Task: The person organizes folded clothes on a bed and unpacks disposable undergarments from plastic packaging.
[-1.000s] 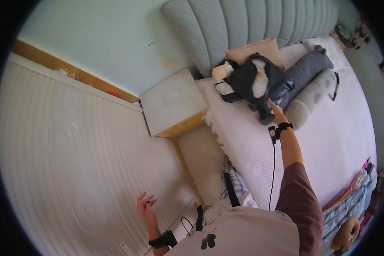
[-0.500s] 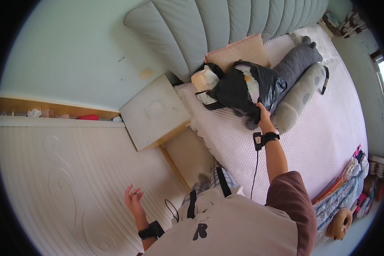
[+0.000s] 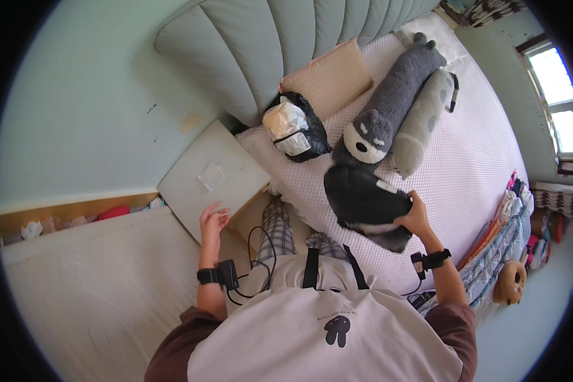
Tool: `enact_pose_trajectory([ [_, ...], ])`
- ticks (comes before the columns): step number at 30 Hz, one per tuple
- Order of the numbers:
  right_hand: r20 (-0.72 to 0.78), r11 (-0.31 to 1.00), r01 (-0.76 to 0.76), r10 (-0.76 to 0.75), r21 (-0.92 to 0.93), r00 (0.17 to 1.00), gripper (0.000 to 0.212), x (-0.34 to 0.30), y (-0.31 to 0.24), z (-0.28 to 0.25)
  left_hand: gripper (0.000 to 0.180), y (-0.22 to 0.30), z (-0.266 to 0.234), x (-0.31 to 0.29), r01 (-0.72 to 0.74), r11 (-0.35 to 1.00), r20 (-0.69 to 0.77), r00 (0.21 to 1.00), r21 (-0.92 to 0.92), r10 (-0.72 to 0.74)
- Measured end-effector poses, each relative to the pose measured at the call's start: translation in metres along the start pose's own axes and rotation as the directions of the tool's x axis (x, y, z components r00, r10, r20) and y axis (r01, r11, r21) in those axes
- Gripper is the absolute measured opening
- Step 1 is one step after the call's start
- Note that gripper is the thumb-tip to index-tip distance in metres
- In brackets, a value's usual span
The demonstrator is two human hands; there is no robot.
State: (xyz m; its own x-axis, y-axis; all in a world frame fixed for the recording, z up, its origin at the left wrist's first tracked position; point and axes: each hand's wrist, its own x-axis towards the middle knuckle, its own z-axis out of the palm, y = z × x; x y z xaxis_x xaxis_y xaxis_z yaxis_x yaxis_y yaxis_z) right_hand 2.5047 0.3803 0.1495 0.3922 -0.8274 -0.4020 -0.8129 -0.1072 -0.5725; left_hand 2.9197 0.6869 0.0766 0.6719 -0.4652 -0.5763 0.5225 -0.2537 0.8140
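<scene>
My right hand [image 3: 416,218] grips the edge of a black plastic bag [image 3: 363,198], which hangs over the near side of the bed; a white label shows on it. My left hand [image 3: 214,219] is raised with its fingers apart, holding nothing, in front of the white bedside cabinet [image 3: 226,156]. Just beyond the bag lies a long dark grey plush toy [image 3: 395,89] with a white muzzle. Beside it is a light grey spotted plush toy [image 3: 420,127]. Another black bag [image 3: 312,127] holds a pale wrapped package [image 3: 285,121] with a white label.
A quilted pale pink bedspread [image 3: 471,153] covers the bed. Against the padded grey headboard [image 3: 286,38] rests a beige pillow [image 3: 331,76]. Folded bedding [image 3: 477,261] and a brown ring cushion [image 3: 510,282] lie at right. Small items line a wooden ledge [image 3: 76,216] at left.
My right hand has drawn the black bag toward me and off the plush toy, uncovering its muzzle. My left hand has risen, and my view has turned.
</scene>
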Motion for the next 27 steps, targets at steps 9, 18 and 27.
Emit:
enact_pose_trajectory([
  [9, -0.56, 0.846, -0.293, -0.008, -0.445, 0.829, 0.036, -0.058, 0.136, -0.043, 0.023, 0.008, 0.038, 0.127, -0.098, 0.915, 0.345, 0.937, 0.391, -0.047],
  [18, -0.953, 0.75, -0.623, -0.035, -0.225, 0.302, 0.037, -0.305, 0.0, -0.132, 0.026, 0.016, 0.095, 0.164, -0.187, 0.855, 0.564, 0.813, 0.484, -0.142],
  [27, -0.875, -0.269, -0.903, 0.266, 0.336, -0.405, 0.022, -0.621, -0.027, 0.017, 0.016, 0.008, 0.152, 0.15, -0.425, 0.759, 0.75, 0.65, 0.493, -0.123],
])
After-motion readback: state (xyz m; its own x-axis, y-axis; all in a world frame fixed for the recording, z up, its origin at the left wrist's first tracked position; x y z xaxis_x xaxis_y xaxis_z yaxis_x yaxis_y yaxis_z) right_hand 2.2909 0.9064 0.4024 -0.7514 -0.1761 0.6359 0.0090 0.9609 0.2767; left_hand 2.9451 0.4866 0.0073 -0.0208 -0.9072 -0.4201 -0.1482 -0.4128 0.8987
